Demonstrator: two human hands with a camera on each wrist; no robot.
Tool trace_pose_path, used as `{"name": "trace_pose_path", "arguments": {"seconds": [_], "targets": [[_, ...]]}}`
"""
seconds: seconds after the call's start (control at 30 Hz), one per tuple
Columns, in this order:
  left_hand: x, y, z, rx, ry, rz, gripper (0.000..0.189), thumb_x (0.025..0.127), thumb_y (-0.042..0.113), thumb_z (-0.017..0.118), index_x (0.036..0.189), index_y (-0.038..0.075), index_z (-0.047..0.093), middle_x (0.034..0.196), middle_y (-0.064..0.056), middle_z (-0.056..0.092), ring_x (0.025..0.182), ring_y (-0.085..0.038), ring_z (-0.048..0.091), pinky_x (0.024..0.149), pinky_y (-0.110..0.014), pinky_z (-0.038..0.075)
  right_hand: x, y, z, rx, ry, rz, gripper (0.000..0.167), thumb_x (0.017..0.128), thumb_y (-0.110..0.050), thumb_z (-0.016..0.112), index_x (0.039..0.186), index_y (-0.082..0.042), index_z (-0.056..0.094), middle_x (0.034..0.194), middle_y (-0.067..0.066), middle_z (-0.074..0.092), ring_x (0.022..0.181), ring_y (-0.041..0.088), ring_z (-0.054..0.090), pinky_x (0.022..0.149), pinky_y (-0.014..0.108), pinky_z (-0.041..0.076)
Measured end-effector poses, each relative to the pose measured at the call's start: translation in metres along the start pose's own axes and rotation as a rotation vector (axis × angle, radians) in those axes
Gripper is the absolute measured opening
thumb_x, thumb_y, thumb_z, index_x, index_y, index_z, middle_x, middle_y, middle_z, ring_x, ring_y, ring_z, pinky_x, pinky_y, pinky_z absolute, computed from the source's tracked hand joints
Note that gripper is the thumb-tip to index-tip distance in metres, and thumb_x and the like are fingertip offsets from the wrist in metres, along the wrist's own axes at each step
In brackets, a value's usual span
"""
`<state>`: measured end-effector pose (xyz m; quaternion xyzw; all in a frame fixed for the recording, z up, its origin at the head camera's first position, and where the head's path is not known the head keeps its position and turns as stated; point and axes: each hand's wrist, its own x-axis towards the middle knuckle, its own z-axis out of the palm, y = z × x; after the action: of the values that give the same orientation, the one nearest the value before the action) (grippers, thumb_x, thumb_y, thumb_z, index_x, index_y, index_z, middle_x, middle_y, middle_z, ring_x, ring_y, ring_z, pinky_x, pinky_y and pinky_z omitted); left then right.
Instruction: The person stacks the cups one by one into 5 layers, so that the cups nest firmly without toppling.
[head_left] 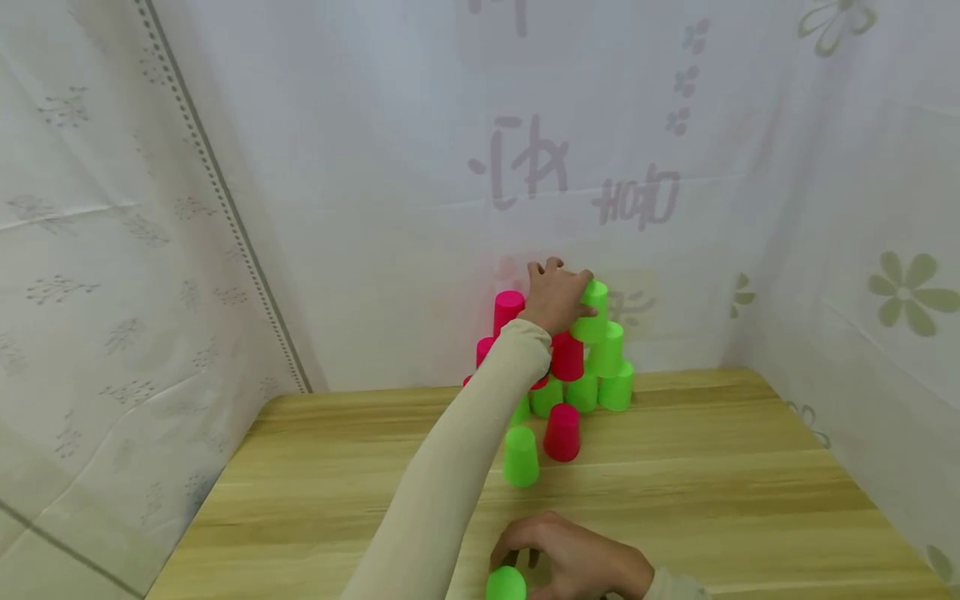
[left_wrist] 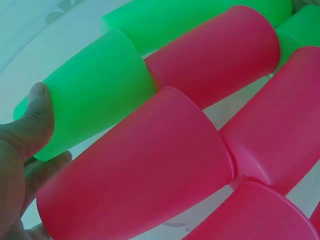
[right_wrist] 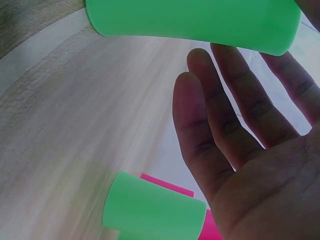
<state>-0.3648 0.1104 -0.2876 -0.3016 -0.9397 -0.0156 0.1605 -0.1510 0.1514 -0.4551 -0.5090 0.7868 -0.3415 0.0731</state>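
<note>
Near the back of the table, my left hand (head_left: 557, 298) pinches an upside-down green cup (head_left: 590, 327) at the top of a stack of cups. In the left wrist view, the thumb lies on that green cup (left_wrist: 97, 95), beside a pinkish-red cup (left_wrist: 142, 167) that also stands in the top row. My sleeve and forearm hide part of the stack in the head view. At the table's near side, my right hand (head_left: 573, 554) holds another green cup (head_left: 506, 585) by its fingertips. The right wrist view shows this green cup (right_wrist: 195, 20) above the spread fingers.
Between the right hand and the stack, a green cup (head_left: 521, 457) and a red cup (head_left: 562, 433) stand upside down on the wooden table (head_left: 712, 483). Lower stack rows include a green cup (head_left: 617, 387) at the right end. A patterned white cloth (head_left: 390, 208) hangs behind.
</note>
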Motion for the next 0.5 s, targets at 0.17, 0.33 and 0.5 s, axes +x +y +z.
{"name": "trace_pose_path", "arguments": {"seconds": [0.17, 0.33, 0.5], "targets": [[-0.003, -0.001, 0.001, 0.059, -0.001, 0.012, 0.063, 0.089, 0.056, 0.067, 0.141, 0.023, 0.052, 0.129, 0.003, 0.068, 0.132, -0.026, 0.048, 0.101, -0.047, 0.036, 0.006, -0.002, 0.002, 0.022, -0.017, 0.044, 0.026, 0.089, -0.028, 0.074, 0.114, -0.022, 0.068, 0.105, -0.012, 0.071, 0.094, -0.011, 0.06, 0.079, 0.008, 0.049], [-0.005, 0.0, -0.001, 0.044, -0.006, 0.027, 0.068, 0.091, 0.056, 0.066, 0.146, 0.022, 0.046, 0.142, 0.0, 0.059, 0.134, -0.026, 0.047, 0.103, -0.048, 0.037, 0.008, -0.004, 0.001, -0.002, -0.034, 0.056, 0.03, 0.086, -0.027, 0.078, 0.114, -0.021, 0.068, 0.105, -0.011, 0.071, 0.095, -0.011, 0.059, 0.078, 0.007, 0.049], [-0.009, 0.0, -0.013, -0.019, 0.017, 0.057, 0.064, 0.093, 0.053, 0.065, 0.146, 0.021, 0.048, 0.146, -0.002, 0.056, 0.136, -0.027, 0.047, 0.104, -0.048, 0.038, 0.006, -0.006, -0.002, -0.02, -0.036, 0.045, 0.03, 0.086, -0.027, 0.079, 0.114, -0.021, 0.068, 0.105, -0.011, 0.071, 0.094, -0.011, 0.059, 0.079, 0.006, 0.048]]}}
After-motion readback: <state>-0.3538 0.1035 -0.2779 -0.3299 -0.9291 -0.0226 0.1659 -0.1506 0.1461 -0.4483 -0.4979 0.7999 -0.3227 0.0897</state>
